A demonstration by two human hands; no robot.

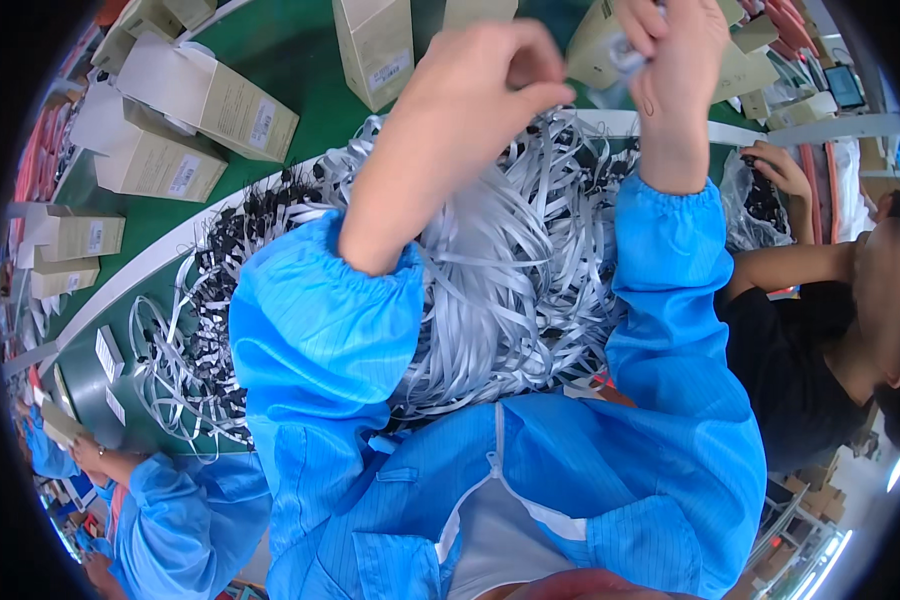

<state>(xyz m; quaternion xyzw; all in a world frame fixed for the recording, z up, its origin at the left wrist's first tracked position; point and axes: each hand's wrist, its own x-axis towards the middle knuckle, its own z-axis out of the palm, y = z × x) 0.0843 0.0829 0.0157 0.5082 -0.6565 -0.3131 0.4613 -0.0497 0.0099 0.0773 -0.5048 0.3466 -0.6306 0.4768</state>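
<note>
A large heap of silvery-grey flat lanyard straps with black end pieces lies in front of me, partly covered by my sleeves. Above its far edge is my left hand, slightly blurred, the thumb and bent fingers apart with nothing visible between them. My right hand is raised farther right, fingers curled round a small whitish, blurred thing that I cannot make out. Close behind that hand stands an open beige cardboard box.
Several open beige boxes stand on the green table beyond a white rail. White cards lie left. A co-worker in black reaches to a clear bag at right; another in blue works at left.
</note>
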